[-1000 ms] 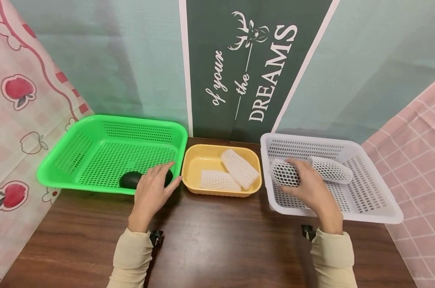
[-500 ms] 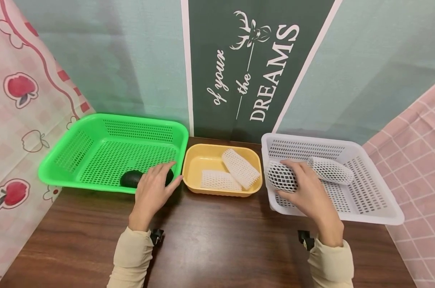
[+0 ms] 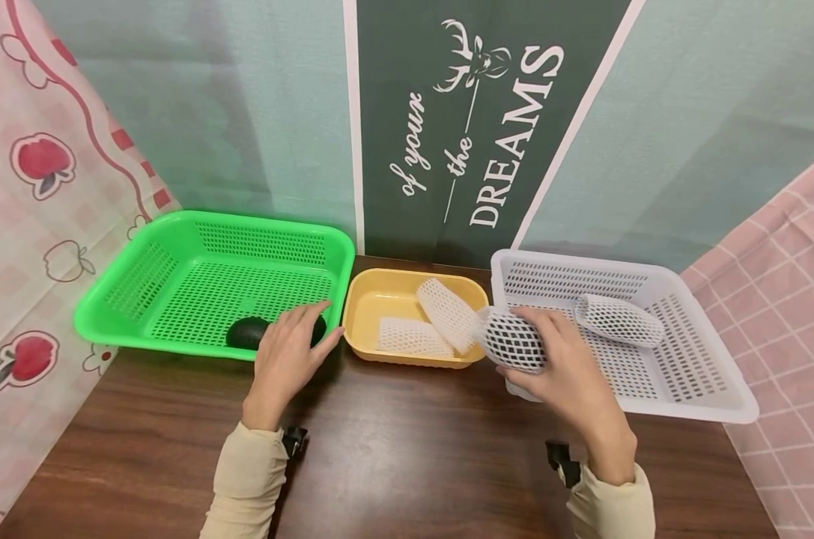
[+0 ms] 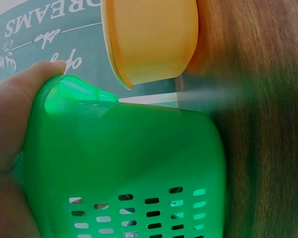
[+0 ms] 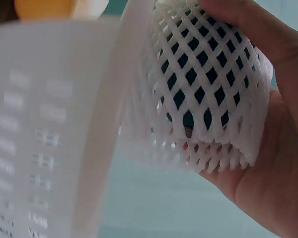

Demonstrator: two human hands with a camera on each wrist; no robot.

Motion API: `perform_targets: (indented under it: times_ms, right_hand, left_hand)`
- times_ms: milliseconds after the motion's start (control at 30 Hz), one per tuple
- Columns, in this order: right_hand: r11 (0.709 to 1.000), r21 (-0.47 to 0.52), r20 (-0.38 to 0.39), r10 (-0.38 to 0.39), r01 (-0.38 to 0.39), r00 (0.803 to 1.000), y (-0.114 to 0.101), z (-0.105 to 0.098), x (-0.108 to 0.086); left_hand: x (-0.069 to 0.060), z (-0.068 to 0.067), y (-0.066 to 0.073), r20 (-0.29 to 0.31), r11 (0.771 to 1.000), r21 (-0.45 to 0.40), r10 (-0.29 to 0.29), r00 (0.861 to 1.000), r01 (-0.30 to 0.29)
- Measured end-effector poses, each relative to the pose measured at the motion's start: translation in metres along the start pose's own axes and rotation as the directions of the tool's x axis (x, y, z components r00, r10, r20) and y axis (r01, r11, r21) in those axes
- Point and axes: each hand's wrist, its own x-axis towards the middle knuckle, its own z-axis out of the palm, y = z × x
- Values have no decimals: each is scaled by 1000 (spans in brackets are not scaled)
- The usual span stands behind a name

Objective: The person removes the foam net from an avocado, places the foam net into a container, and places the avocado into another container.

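My right hand (image 3: 568, 367) grips a black egg-shaped object in a white foam net (image 3: 512, 340). It is held over the left rim of the white basket (image 3: 690, 408), close to the yellow tray. In the right wrist view, fingers and palm wrap one side of the foam net (image 5: 203, 84). At the green basket (image 3: 177, 348), my left hand (image 3: 288, 348) lies over the front right corner with loosely extended fingers. A black oval object (image 3: 246, 332) sits left of that hand, and another dark piece (image 3: 318, 329) peeks out between thumb and fingers. Its fingertips are partly hidden.
Between the baskets stands the yellow tray (image 3: 369, 296), holding two white foam nets (image 3: 413, 337). Another netted dark object (image 3: 620, 320) lies in the white basket. All stand on a brown wooden table (image 3: 407, 449), with a printed curtain (image 3: 272, 112) behind.
My right hand has lifted the netted object from inside the white basket and carried it left to the basket's rim. The left hand has stayed in place.
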Motion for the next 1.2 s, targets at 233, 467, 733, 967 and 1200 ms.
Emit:
perform_targets:
  times_ms: [233,467,733,967,1200]
  right_hand:
    - [999,51,54,-7,4,999,-8,19,-4]
    - [999,50,54,-3,0,999,-11,27,-7]
    - [995,66,127,-80,72,989,-28,46,-7]
    - [993,111,272,-75,46,959,-38,71,-6]
    - [996,88,339,-46,17,940,-39,83,-6]
  left_hand:
    - [0,1,1,6,1000,-3,-3,1000,3]
    - [0,1,2,12,1000,-3,-6,1000,6]
    - [0,0,1,7,1000,0,-5,1000,5]
    - [1,0,-1,9,1000,-5,-1,1000,1]
    - [4,-2,-2,9,1000,-6,6,1000,-6]
